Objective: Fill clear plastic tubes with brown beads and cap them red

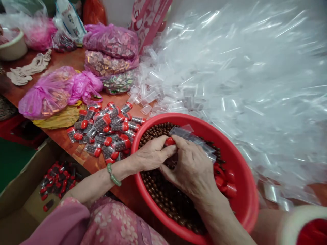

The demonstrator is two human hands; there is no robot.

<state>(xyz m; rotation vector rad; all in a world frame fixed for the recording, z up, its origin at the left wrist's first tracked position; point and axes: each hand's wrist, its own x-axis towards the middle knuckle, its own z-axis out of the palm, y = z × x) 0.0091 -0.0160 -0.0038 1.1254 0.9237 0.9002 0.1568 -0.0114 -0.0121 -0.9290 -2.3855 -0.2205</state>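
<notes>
Over a red basin (249, 190) of round brown beads (163, 200), my two hands meet at a small red cap (169, 141). My left hand (152, 154), with a green bead bracelet (113, 175) on its wrist, pinches at the cap. The curled fingers of my right hand (191, 166) close on it from the other side. Whatever is below the cap is mostly hidden by my fingers. Clear plastic tubes (196, 139) lie on the beads behind my right hand. Loose red caps (226, 180) sit at the basin's right side.
Left of the basin, filled red-capped tubes (109, 131) are heaped on the table. More lie in a cardboard box (15, 190) below. A large pile of clear tubes (237, 78) spreads to the right. Pink bags (111, 42) stand behind; a white container (291, 224) is at lower right.
</notes>
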